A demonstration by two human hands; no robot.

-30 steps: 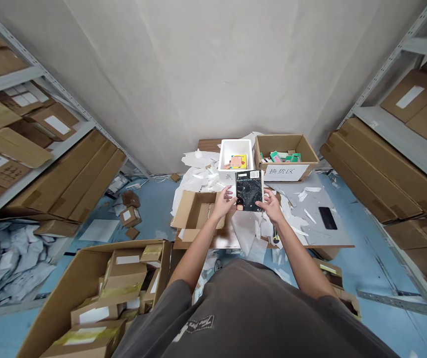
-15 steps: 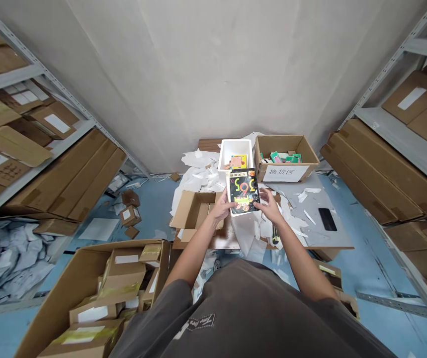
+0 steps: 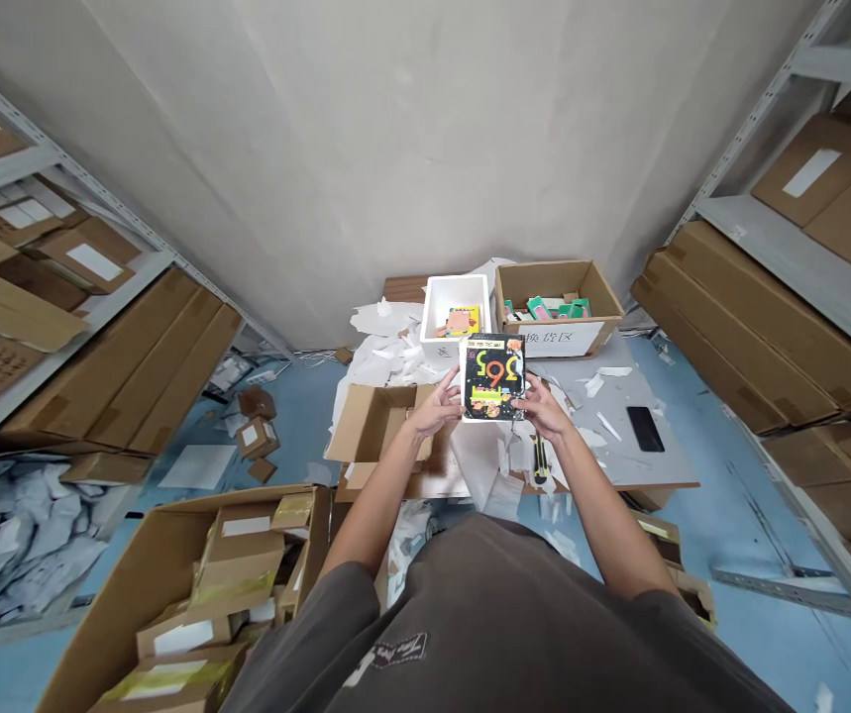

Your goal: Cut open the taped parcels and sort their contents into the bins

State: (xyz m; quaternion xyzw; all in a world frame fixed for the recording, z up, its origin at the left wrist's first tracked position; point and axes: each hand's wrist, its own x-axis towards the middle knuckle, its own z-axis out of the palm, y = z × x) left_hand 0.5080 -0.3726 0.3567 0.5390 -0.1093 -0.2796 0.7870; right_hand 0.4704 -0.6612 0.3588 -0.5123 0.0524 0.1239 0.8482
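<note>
Black "365" book, held in both hands over a littered bench

Book: one, black cover with large coloured numerals, upside down to the holder; raised above the middle of the bench. Left hand grips its left edge; right hand grips its right edge, thumb on the cover. In this view the book overlaps the front of the white box and part of the neighbouring box's label.

Surroundings: torn white paper, heaped at the bench's left and scattered below and right of the book. Yellow-and-black cutter, near the front edge, just below the right hand. Dark phone, lying flat at right, well apart from the hands. Racks either side: left shelf and right shelf, both bearing cartons. Small cartons on the floor at left.

Containers: white box, at the back, with yellow and pinkish items. Cardboard box, just beside it, white handwritten label, with green and pink packets. Open carton, flap out, near the left hand; contents unclear. Large carton, lower left, filled with taped parcels.
</note>
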